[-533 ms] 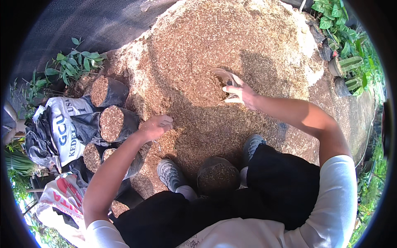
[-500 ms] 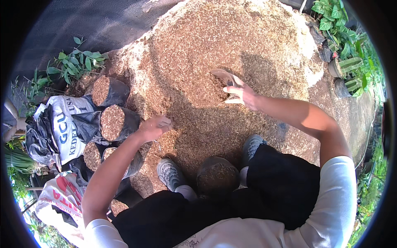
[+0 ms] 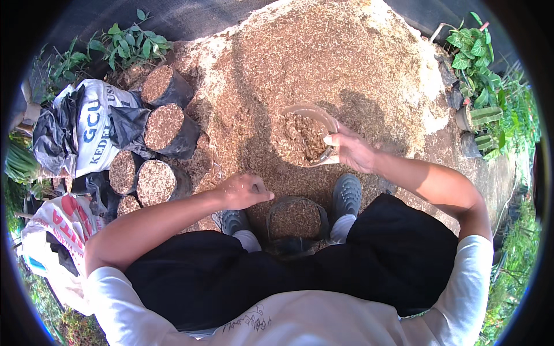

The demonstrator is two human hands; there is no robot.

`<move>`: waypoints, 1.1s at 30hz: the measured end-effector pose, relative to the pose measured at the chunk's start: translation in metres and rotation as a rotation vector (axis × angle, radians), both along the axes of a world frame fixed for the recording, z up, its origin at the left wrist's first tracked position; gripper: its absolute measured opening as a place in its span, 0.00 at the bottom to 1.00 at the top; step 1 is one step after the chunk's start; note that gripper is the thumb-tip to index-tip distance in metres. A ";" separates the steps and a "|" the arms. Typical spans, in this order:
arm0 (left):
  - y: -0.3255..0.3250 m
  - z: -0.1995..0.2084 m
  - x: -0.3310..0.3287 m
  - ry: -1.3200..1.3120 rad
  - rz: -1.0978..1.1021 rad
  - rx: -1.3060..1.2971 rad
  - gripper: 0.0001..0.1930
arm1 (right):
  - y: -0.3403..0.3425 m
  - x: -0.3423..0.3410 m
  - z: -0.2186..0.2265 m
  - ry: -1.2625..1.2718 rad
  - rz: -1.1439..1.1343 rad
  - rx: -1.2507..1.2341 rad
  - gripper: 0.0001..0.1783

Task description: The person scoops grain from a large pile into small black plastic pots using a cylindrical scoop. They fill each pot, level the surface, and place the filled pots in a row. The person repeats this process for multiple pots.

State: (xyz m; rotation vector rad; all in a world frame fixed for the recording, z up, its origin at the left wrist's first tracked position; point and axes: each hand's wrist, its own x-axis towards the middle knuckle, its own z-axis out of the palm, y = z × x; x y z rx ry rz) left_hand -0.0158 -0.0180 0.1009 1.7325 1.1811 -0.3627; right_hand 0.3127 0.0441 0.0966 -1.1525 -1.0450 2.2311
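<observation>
Container (image 3: 324,115) — rounded, pale translucent plastic, full of loose brown shavings (image 3: 299,138) — gripped by right hand (image 3: 353,151), beyond round black plastic bag (image 3: 288,247); left hand (image 3: 245,191) half-curled, contents unclear, nearer bag.

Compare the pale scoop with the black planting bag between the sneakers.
Support: the pale scoop is held in the right hand; the black planting bag sits on the ground between the gray sneakers.
Color: the scoop's wall is beige, the bag's black.
Contents: the scoop's shavings look lighter; the bag's look darker, in shade.
Shared: both have a rounded mouth and hold brown shavings.
</observation>
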 end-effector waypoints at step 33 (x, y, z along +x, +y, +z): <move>-0.098 -0.025 0.021 -0.105 -0.717 -0.074 0.28 | -0.128 0.008 0.017 -0.595 0.615 1.142 0.54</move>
